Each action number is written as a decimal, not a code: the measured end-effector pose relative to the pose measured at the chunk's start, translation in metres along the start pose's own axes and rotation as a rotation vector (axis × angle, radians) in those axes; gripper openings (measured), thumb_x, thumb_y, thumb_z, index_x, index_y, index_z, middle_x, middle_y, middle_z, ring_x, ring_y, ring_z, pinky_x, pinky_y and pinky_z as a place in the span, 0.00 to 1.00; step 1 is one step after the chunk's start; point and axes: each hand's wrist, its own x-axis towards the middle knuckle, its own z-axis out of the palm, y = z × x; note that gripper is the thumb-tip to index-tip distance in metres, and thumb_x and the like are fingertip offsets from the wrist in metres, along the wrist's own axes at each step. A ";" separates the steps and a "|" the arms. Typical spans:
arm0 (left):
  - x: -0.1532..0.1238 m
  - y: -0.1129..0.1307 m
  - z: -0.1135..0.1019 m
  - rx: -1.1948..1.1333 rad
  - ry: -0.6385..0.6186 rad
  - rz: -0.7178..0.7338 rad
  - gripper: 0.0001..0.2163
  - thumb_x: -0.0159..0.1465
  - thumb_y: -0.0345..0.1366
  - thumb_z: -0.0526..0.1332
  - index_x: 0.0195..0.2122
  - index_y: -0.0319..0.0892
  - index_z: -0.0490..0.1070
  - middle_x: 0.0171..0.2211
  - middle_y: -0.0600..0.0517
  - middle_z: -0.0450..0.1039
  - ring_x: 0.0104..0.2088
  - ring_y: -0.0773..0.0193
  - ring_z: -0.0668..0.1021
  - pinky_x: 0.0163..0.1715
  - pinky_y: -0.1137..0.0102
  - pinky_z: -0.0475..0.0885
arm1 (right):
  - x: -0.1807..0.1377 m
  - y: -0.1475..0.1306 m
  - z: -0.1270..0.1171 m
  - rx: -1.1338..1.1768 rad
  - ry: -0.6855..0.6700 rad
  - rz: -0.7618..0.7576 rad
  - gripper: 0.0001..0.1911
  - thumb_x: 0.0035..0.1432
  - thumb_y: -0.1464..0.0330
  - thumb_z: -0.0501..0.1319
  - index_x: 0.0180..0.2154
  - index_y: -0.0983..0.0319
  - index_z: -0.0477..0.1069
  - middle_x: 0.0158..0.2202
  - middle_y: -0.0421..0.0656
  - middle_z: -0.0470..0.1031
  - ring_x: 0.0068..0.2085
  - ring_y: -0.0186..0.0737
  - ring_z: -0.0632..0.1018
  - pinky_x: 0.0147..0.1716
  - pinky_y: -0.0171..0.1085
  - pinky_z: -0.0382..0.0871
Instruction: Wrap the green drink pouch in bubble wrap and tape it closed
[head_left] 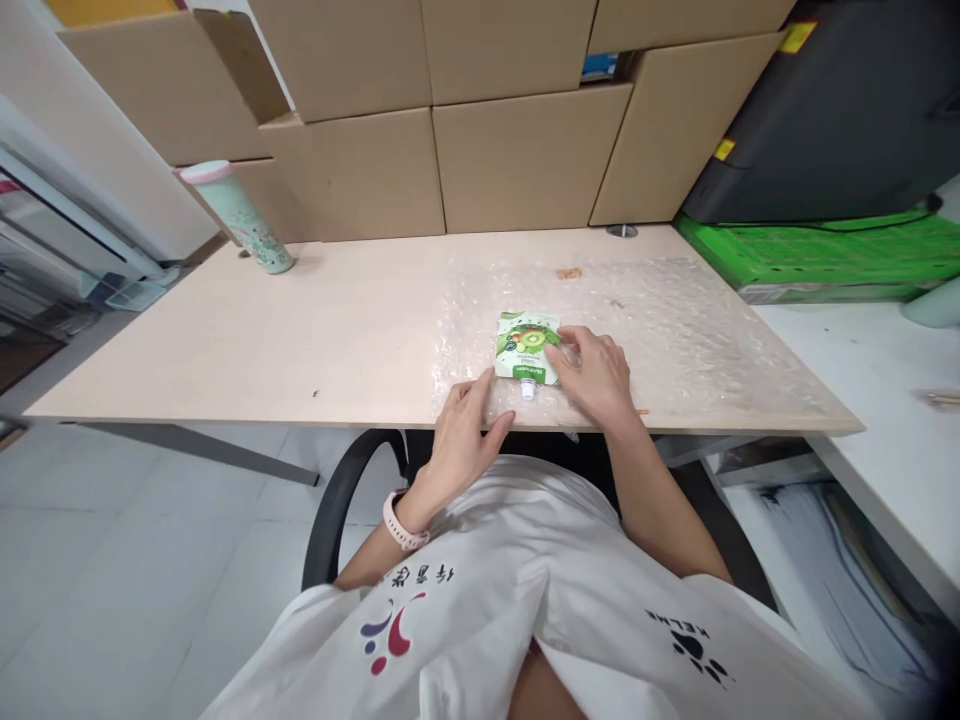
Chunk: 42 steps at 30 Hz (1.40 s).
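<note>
A green and white spouted fruit pouch [521, 345], printed with a cut kiwi, lies flat on a sheet of bubble wrap [675, 340]. Its white cap [528, 388] points toward me. My left hand [463, 432] rests by the pouch's near left corner, thumb and fingers apart, with nothing in it. On the other side, my right hand [598, 378] lies along the pouch's right edge. Its thumb tip overlaps that edge and the index finger is stretched out near the upper right corner; the hand is open.
The bubble wrap covers the right part of the pale wooden table [360, 340]. A mint green tumbler [247, 220] with a pink lid stands back left. Cardboard boxes [525, 150] line the back edge. At the right are a green box [832, 255] and a dark grey case [832, 120].
</note>
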 end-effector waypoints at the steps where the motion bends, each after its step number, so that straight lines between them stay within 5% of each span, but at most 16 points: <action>1: 0.001 0.001 0.000 0.001 -0.010 -0.013 0.30 0.69 0.39 0.60 0.70 0.39 0.54 0.53 0.40 0.75 0.51 0.52 0.74 0.50 0.57 0.73 | 0.000 0.002 0.001 0.036 0.004 -0.027 0.18 0.62 0.58 0.58 0.50 0.59 0.74 0.50 0.50 0.81 0.51 0.57 0.76 0.56 0.59 0.65; 6: 0.007 0.002 0.008 0.050 -0.026 0.002 0.37 0.69 0.39 0.59 0.73 0.39 0.41 0.57 0.39 0.74 0.49 0.49 0.71 0.49 0.54 0.69 | 0.003 0.000 0.010 0.499 -0.010 0.033 0.26 0.58 0.55 0.62 0.56 0.58 0.69 0.52 0.48 0.78 0.41 0.45 0.80 0.43 0.47 0.76; 13: 0.004 -0.002 0.003 -0.084 -0.043 -0.037 0.32 0.67 0.39 0.62 0.70 0.40 0.55 0.52 0.40 0.75 0.51 0.50 0.73 0.52 0.54 0.70 | 0.006 -0.019 0.016 0.579 -0.199 0.022 0.15 0.61 0.61 0.57 0.47 0.57 0.75 0.36 0.41 0.80 0.22 0.34 0.75 0.22 0.36 0.71; 19: -0.001 -0.028 -0.023 -0.267 0.367 -0.326 0.21 0.67 0.42 0.62 0.60 0.44 0.69 0.56 0.42 0.72 0.53 0.55 0.76 0.55 0.58 0.72 | -0.003 -0.041 0.020 0.994 -0.265 0.149 0.16 0.60 0.63 0.56 0.47 0.59 0.74 0.40 0.43 0.80 0.27 0.34 0.79 0.27 0.36 0.76; 22: 0.001 -0.041 -0.031 -0.346 0.375 -0.446 0.22 0.65 0.43 0.64 0.59 0.43 0.70 0.52 0.42 0.76 0.48 0.56 0.79 0.51 0.59 0.75 | -0.014 -0.057 0.031 1.068 -0.373 0.137 0.18 0.58 0.66 0.56 0.49 0.59 0.74 0.45 0.44 0.81 0.35 0.36 0.81 0.34 0.38 0.79; 25: 0.003 -0.044 -0.034 -0.467 0.333 -0.507 0.26 0.63 0.44 0.66 0.61 0.41 0.67 0.45 0.44 0.78 0.43 0.57 0.81 0.44 0.63 0.77 | -0.025 -0.066 0.039 0.892 -0.443 0.094 0.22 0.60 0.67 0.53 0.55 0.59 0.73 0.43 0.44 0.82 0.33 0.38 0.81 0.33 0.39 0.77; 28: 0.005 -0.044 -0.036 -0.596 0.303 -0.541 0.29 0.62 0.45 0.67 0.62 0.41 0.66 0.39 0.46 0.79 0.38 0.59 0.82 0.41 0.64 0.78 | -0.032 -0.069 0.033 0.418 -0.369 -0.128 0.23 0.64 0.67 0.53 0.57 0.57 0.74 0.38 0.45 0.83 0.32 0.42 0.80 0.35 0.41 0.73; 33: 0.007 -0.045 -0.042 -0.763 0.317 -0.558 0.27 0.58 0.47 0.70 0.56 0.43 0.70 0.58 0.41 0.71 0.39 0.61 0.83 0.43 0.63 0.80 | -0.037 -0.070 0.012 -0.183 -0.289 -0.253 0.21 0.70 0.60 0.54 0.61 0.48 0.72 0.32 0.47 0.82 0.35 0.50 0.81 0.35 0.41 0.66; 38: 0.002 -0.039 -0.046 -0.922 0.279 -0.607 0.23 0.59 0.44 0.69 0.55 0.46 0.70 0.65 0.41 0.64 0.49 0.56 0.82 0.48 0.62 0.80 | -0.045 -0.065 0.009 -0.373 -0.235 -0.247 0.21 0.69 0.53 0.56 0.58 0.51 0.75 0.29 0.49 0.80 0.30 0.48 0.78 0.31 0.40 0.63; 42: 0.000 -0.040 -0.047 -1.115 0.289 -0.718 0.25 0.59 0.39 0.69 0.57 0.44 0.68 0.61 0.39 0.69 0.46 0.58 0.83 0.51 0.59 0.79 | -0.055 -0.058 0.013 -0.275 -0.110 -0.425 0.18 0.69 0.56 0.57 0.45 0.58 0.81 0.42 0.53 0.81 0.43 0.51 0.79 0.39 0.43 0.69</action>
